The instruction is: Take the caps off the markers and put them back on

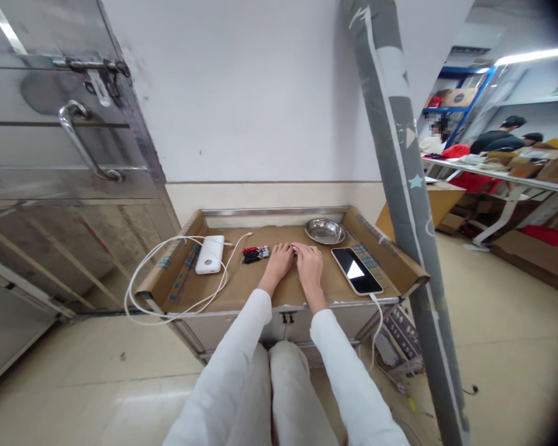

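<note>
My left hand (280, 259) and my right hand (309, 262) are close together over the middle of the cardboard-covered cabinet top (246, 292). The fingers of both are curled, and the fingertips nearly meet. A small dark bit shows between them, too little to name. Just left of my left hand lies a small group of red and black slim pieces (255, 254) with silvery or clear parts. A round metal dish (325, 231) sits behind my right hand. To the right rests a phone (357, 271) with a white cable plugged into its near end.
A white power bank (209, 254) lies at the left with a looped white cable (131, 291) hanging past the edge. A tall grey wrapped roll (400, 155) leans at the right. Metal door (51, 142) at left; people and boxes (539, 162) at far right.
</note>
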`<state>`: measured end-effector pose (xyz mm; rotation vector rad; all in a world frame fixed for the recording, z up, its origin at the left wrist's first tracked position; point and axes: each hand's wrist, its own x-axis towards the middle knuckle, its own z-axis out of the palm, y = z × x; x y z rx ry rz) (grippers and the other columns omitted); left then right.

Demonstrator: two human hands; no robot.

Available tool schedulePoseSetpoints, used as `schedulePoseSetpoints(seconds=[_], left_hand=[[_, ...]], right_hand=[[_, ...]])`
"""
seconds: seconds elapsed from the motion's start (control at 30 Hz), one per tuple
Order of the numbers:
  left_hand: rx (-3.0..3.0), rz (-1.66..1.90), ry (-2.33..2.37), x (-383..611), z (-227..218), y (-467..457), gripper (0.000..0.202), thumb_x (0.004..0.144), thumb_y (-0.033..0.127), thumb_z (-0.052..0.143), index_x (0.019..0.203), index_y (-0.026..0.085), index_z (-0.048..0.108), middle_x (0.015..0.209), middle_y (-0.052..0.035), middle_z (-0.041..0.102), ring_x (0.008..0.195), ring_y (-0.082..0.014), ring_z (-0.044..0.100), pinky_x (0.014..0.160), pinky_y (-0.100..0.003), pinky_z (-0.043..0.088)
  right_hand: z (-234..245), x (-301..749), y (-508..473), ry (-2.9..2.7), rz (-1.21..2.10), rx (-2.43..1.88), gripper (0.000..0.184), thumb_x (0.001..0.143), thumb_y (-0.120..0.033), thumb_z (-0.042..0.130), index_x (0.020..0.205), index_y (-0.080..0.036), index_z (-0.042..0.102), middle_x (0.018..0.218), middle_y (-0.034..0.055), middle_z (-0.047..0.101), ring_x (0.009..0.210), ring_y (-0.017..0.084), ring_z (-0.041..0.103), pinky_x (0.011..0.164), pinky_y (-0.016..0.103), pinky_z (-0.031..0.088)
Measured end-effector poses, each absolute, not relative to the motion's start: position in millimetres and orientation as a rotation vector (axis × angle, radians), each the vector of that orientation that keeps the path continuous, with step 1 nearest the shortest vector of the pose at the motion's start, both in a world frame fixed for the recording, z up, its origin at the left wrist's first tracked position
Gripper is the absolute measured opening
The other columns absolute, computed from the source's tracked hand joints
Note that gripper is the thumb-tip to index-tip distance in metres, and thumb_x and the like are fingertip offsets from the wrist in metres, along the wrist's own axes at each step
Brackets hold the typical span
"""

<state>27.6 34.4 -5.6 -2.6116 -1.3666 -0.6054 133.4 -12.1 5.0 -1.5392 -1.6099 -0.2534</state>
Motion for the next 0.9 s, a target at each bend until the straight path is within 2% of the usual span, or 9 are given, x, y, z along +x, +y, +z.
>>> schedulePoseSetpoints(seconds=[0.07, 0.2, 0.37, 0.57, 0.63, 0.73, 0.8, 0.9], left_hand=[[-2.65, -0.63, -1.35, 22.1, -5.2, 23.4, 0.028, 0.094, 0.024, 0.037, 0.116, 0.017, 0.053, 0.116, -0.0094, 0.057, 0.107, -0.0223, 0.05, 0.095, -0.037, 0.036], [-2.647, -0.698, -1.449, 12.0, -3.0, 6.2, 0.022, 0.094, 0.027, 0.039, 0.105, 0.018, 0.056, 0.106, -0.0072, 0.059, 0.102, -0.0212, 0.051, 0.09, -0.035, 0.037], [-2.362, -1.014, -1.749, 6.9, 1.9, 0.1, 0.024, 0.096, 0.026, 0.036, 0.111, 0.02, 0.054, 0.107, -0.0078, 0.058, 0.102, -0.021, 0.053, 0.088, -0.035, 0.038], [-2.362, -1.047, -1.671, 5.8, 4.5, -2.6, 0.022, 0.095, 0.023, 0.039, 0.111, 0.022, 0.054, 0.106, -0.0066, 0.058, 0.103, -0.0195, 0.054, 0.089, -0.033, 0.038], [-2.342, -1.01, -1.667, 4.7, 5.1, -4.1, 0.023, 0.095, 0.021, 0.039, 0.111, 0.02, 0.054, 0.106, -0.0074, 0.058, 0.103, -0.0199, 0.053, 0.089, -0.032, 0.038], [-2.289, -0.931, -1.71, 2.7, 6.2, -7.7, 0.023, 0.094, 0.019, 0.037, 0.11, 0.016, 0.054, 0.102, -0.0086, 0.059, 0.102, -0.0214, 0.053, 0.089, -0.034, 0.039], [-2.198, -0.904, -1.792, 1.7, 6.9, -11.6, 0.023, 0.094, 0.018, 0.036, 0.109, 0.015, 0.054, 0.102, -0.0093, 0.059, 0.1, -0.0225, 0.053, 0.088, -0.035, 0.04], [-1.975, -0.874, -1.979, 0.9, 6.7, -18.8, 0.025, 0.093, 0.015, 0.034, 0.109, 0.014, 0.053, 0.105, -0.0117, 0.057, 0.1, -0.025, 0.052, 0.087, -0.038, 0.042]], right_hand=[[2.8, 133.6, -10.1, -1.616, -0.255, -1.531, 0.028, 0.094, -0.023, 0.043, 0.104, -0.02, 0.069, 0.099, 0.0054, 0.071, 0.088, 0.018, 0.055, 0.082, 0.029, 0.037], [-0.4, 134.1, -8.6, -1.612, -0.254, -1.539, 0.028, 0.094, -0.024, 0.043, 0.106, -0.021, 0.068, 0.096, 0.0051, 0.071, 0.083, 0.018, 0.056, 0.079, 0.028, 0.038], [0.2, 132.7, -10.8, -1.657, -0.22, -1.53, 0.029, 0.094, -0.023, 0.042, 0.104, -0.021, 0.068, 0.095, 0.0053, 0.071, 0.085, 0.018, 0.056, 0.081, 0.028, 0.04], [4.5, 129.5, -14.7, -1.76, -0.161, -1.522, 0.031, 0.094, -0.023, 0.039, 0.109, -0.022, 0.066, 0.111, 0.0064, 0.067, 0.095, 0.02, 0.057, 0.088, 0.033, 0.041], [7.5, 127.7, -16.9, -1.823, -0.101, -1.458, 0.035, 0.093, -0.02, 0.037, 0.121, -0.023, 0.059, 0.12, 0.0065, 0.063, 0.102, 0.02, 0.056, 0.092, 0.034, 0.041], [11.5, 124.1, -19.9, -1.994, 0.024, -1.291, 0.055, 0.089, -0.014, 0.037, 0.142, -0.026, 0.034, 0.135, 0.0043, 0.052, 0.117, 0.016, 0.05, 0.1, 0.032, 0.04], [11.9, 122.2, -20.4, -2.056, 0.076, -1.251, 0.067, 0.086, -0.012, 0.038, 0.148, -0.026, 0.018, 0.142, 0.0036, 0.044, 0.124, 0.015, 0.045, 0.103, 0.031, 0.038], [7.2, 120.9, -18.3, -2.037, 0.086, -1.345, 0.071, 0.085, -0.014, 0.039, 0.149, -0.021, 0.008, 0.146, 0.0072, 0.038, 0.127, 0.018, 0.043, 0.104, 0.034, 0.037]])
